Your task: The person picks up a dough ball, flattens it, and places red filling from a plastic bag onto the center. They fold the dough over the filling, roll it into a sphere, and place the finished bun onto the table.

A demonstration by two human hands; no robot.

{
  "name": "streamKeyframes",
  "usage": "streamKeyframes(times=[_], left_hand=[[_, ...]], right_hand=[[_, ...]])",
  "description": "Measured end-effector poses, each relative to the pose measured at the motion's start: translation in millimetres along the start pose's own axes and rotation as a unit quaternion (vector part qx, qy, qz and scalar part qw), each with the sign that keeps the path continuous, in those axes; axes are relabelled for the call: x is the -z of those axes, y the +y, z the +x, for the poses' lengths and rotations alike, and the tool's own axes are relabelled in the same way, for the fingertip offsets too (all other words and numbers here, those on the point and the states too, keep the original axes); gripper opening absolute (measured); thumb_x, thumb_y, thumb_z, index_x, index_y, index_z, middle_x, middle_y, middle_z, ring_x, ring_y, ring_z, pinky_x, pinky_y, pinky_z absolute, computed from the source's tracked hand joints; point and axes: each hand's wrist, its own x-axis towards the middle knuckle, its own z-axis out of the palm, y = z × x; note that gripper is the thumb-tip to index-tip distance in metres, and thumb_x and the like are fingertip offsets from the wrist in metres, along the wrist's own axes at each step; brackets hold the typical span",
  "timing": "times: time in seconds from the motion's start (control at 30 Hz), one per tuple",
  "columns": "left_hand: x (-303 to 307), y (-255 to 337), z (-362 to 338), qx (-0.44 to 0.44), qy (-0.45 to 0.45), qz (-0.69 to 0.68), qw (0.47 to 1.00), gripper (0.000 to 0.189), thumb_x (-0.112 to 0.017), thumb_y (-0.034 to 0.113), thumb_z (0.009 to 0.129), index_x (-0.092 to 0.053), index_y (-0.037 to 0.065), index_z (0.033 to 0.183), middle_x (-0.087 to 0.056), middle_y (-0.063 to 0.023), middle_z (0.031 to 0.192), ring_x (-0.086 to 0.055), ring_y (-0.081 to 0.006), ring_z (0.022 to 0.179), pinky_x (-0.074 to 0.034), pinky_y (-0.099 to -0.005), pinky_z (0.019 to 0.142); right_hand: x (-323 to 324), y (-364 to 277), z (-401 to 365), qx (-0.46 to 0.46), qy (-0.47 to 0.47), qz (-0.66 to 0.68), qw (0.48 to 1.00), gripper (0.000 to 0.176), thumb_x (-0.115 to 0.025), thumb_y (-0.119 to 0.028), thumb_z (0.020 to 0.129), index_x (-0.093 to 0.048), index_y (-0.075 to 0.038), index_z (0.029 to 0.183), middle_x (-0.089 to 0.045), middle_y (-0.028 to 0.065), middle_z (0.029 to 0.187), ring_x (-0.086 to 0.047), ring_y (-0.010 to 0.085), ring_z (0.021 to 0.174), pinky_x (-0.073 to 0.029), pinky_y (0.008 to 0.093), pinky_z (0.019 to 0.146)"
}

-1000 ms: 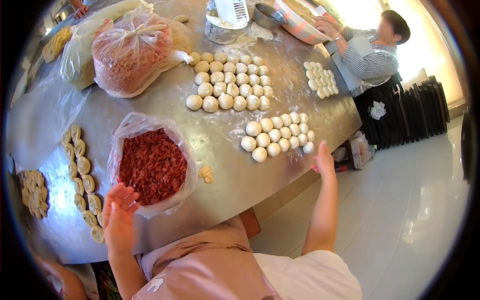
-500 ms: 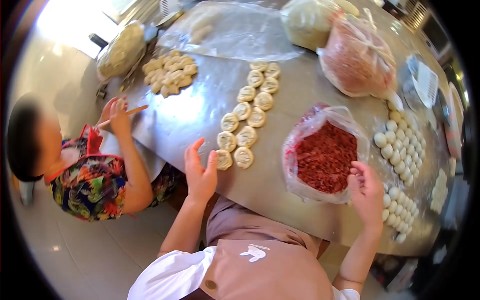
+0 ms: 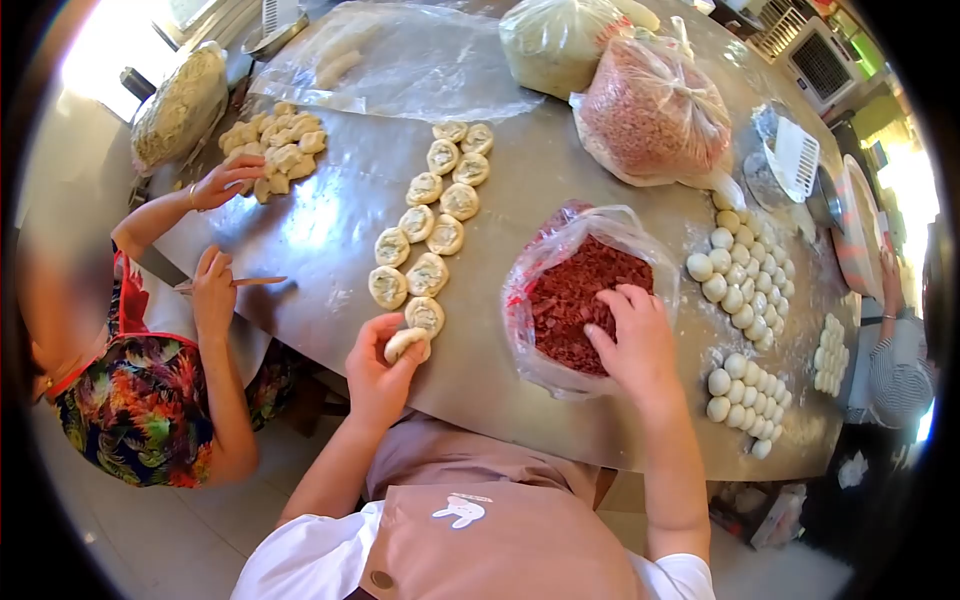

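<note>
My left hand [image 3: 374, 385] pinches a round dough piece [image 3: 408, 346] between thumb and fingers, at the near end of two rows of filled dough rounds [image 3: 427, 274]. My right hand [image 3: 638, 350] reaches into an open plastic bag [image 3: 517, 325], its thumb and fingers apart. Its fingertips touch the dark red crumbly filling [image 3: 575, 297] inside. Small white dough balls [image 3: 733, 300] lie in groups to the right of that bag.
A person in a floral apron [image 3: 140, 410] stands at left, holding a thin stick [image 3: 262, 281] and reaching to piled dough pieces [image 3: 285, 160]. Tied bags of pink filling [image 3: 655, 115] and pale green filling [image 3: 560, 45] stand at the back, near a plastic sheet [image 3: 420, 60].
My left hand has taken hold of the nearest dough round. My right hand has moved from the bag's edge into the filling. The other person's hand has reached to the dough pile.
</note>
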Motion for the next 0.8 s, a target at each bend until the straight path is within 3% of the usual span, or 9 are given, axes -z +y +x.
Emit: streamKeyframes(times=[0.1, 0.17, 0.27, 0.37, 0.5, 0.53, 0.63, 0.67, 0.8], left_hand=[[-11.9, 21.5, 5.4, 0.172, -0.169, -0.305, 0.921, 0.020, -0.062, 0.005, 0.090, -0.060, 0.003, 0.110, -0.064, -0.0069, 0.101, -0.062, -0.0157, 0.091, -0.050, -0.0261, 0.080], [-27.2, 29.0, 11.6, 0.232, -0.298, -0.433, 0.819, 0.021, -0.058, 0.004, 0.092, -0.058, 0.002, 0.113, -0.064, -0.0104, 0.104, -0.062, -0.0187, 0.098, -0.051, -0.0296, 0.084], [-75.2, 56.5, 8.8, 0.238, -0.327, -0.392, 0.826, 0.019, -0.054, 0.004, 0.094, -0.057, 0.002, 0.113, -0.063, -0.0131, 0.110, -0.062, -0.0234, 0.103, -0.052, -0.0331, 0.087], [-110.7, 73.2, 8.7, 0.283, -0.345, -0.384, 0.809, 0.018, -0.052, 0.005, 0.096, -0.055, 0.002, 0.113, -0.062, -0.0136, 0.112, -0.062, -0.0250, 0.105, -0.053, -0.0355, 0.091], [-146.0, 64.2, 12.5, 0.324, -0.303, -0.324, 0.836, 0.018, -0.051, 0.010, 0.098, -0.054, 0.003, 0.115, -0.059, -0.0105, 0.114, -0.062, -0.0241, 0.101, -0.053, -0.0365, 0.092], [-152.1, 66.6, 12.3, 0.323, -0.308, -0.302, 0.842, 0.025, -0.044, 0.020, 0.102, -0.051, 0.004, 0.120, -0.056, -0.0099, 0.118, -0.059, -0.0232, 0.106, -0.050, -0.0373, 0.096], [-167.9, 60.4, 17.7, 0.387, -0.312, -0.419, 0.760, 0.034, -0.036, 0.027, 0.104, -0.047, 0.004, 0.126, -0.053, -0.0107, 0.124, -0.053, -0.0228, 0.116, -0.045, -0.0381, 0.101], [-168.7, 59.8, 17.2, 0.374, -0.328, -0.414, 0.762, 0.039, -0.031, 0.031, 0.105, -0.044, 0.004, 0.130, -0.050, -0.0103, 0.128, -0.048, -0.0225, 0.121, -0.040, -0.0390, 0.105], [-168.1, 61.8, 15.2, 0.337, -0.267, -0.383, 0.817, 0.030, -0.035, 0.023, 0.104, -0.046, 0.005, 0.125, -0.052, -0.0094, 0.124, -0.051, -0.0233, 0.116, -0.042, -0.0402, 0.102]], right_hand=[[4.7, -5.2, 7.8, -0.062, -0.067, 0.019, 0.996, 0.033, -0.072, -0.018, 0.079, -0.064, -0.008, 0.109, -0.058, 0.0136, 0.111, -0.055, 0.0334, 0.106, -0.047, 0.0419, 0.092], [3.3, -9.3, 10.2, -0.047, -0.084, 0.008, 0.995, 0.027, -0.071, -0.016, 0.080, -0.063, -0.007, 0.104, -0.059, 0.0152, 0.105, -0.058, 0.0334, 0.097, -0.049, 0.0426, 0.085], [5.1, -0.8, 11.5, -0.039, -0.097, 0.037, 0.994, 0.027, -0.071, -0.017, 0.080, -0.063, -0.006, 0.102, -0.060, 0.0179, 0.097, -0.061, 0.0347, 0.086, -0.051, 0.0430, 0.078], [13.7, 15.1, 11.9, -0.094, -0.056, 0.121, 0.987, 0.027, -0.073, -0.018, 0.079, -0.063, -0.005, 0.101, -0.061, 0.0175, 0.093, -0.061, 0.0347, 0.082, -0.051, 0.0425, 0.075], [41.7, 3.4, 6.4, -0.116, 0.011, 0.261, 0.958, 0.027, -0.074, -0.015, 0.079, -0.066, -0.006, 0.103, -0.065, 0.0135, 0.095, -0.065, 0.0261, 0.083, -0.051, 0.0360, 0.075], [45.1, -0.8, 5.6, -0.124, 0.007, 0.288, 0.949, 0.028, -0.075, -0.015, 0.079, -0.066, -0.006, 0.104, -0.066, 0.0113, 0.095, -0.065, 0.0236, 0.087, -0.051, 0.0334, 0.077], [47.3, -15.2, 4.5, -0.074, -0.009, 0.280, 0.957, 0.030, -0.076, -0.014, 0.078, -0.066, -0.006, 0.105, -0.065, 0.0107, 0.097, -0.064, 0.0246, 0.089, -0.051, 0.0330, 0.077], [43.4, -17.1, 3.9, -0.046, 0.003, 0.239, 0.970, 0.033, -0.076, -0.013, 0.076, -0.066, -0.007, 0.107, -0.064, 0.0107, 0.100, -0.064, 0.0248, 0.091, -0.051, 0.0326, 0.077], [37.4, -16.6, 2.5, -0.019, -0.003, 0.301, 0.953, 0.032, -0.074, -0.009, 0.078, -0.066, -0.006, 0.109, -0.064, 0.0111, 0.101, -0.063, 0.0233, 0.089, -0.051, 0.0314, 0.075]])
